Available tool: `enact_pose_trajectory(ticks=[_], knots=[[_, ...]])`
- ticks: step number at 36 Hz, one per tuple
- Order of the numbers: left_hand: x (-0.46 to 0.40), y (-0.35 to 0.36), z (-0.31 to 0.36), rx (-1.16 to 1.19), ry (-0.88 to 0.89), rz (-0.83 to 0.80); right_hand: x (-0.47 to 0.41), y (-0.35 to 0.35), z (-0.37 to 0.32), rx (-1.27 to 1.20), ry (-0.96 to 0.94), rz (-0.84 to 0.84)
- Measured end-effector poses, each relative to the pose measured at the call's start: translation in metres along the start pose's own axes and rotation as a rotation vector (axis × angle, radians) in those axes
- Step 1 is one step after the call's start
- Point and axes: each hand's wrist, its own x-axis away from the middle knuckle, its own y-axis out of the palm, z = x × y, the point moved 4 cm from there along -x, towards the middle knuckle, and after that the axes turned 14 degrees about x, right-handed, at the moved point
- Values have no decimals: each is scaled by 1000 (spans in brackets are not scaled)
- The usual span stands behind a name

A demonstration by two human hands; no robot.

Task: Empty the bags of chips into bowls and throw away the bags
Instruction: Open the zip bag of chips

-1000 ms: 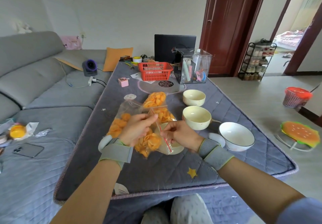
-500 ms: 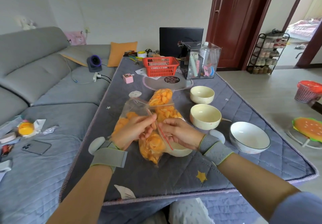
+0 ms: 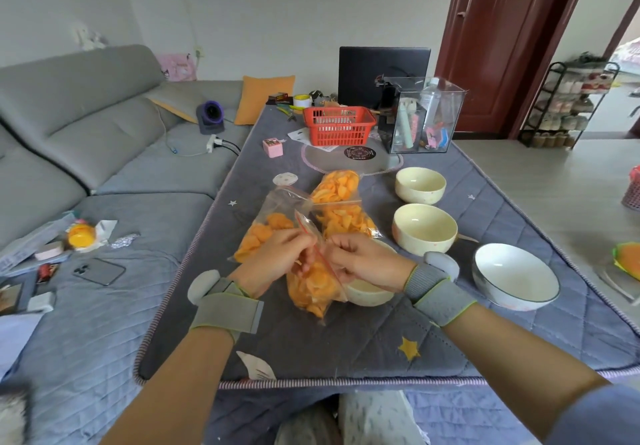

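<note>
The chip bag [image 3: 313, 283] is pinched at its seal by left hand [image 3: 273, 261] and right hand [image 3: 363, 261]; opening is judged underway, pouring into the bowl [image 3: 367, 294] next.

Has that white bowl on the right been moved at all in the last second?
No. The white bowl sits just as it did beside the nearer cream bowl on the table; only the head camera shifted.

Chip bag [image 3: 313, 283] pinched at red zip strip by left hand [image 3: 273, 260] and right hand [image 3: 363, 260], held over partly hidden bowl [image 3: 367, 294].
</note>
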Motion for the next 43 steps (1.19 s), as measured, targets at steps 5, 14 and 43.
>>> enact_pose_trajectory(ticks=[5, 14, 43], knots=[[2, 8, 1, -59, 48, -70, 0, -6, 3, -3, 22, 40], [4, 8, 8, -49, 112, -75, -5, -5, 2, -84, 0, 179], [31, -13, 81, -441, 108, -66, -13, -43, -64, 30, 40, 223]])
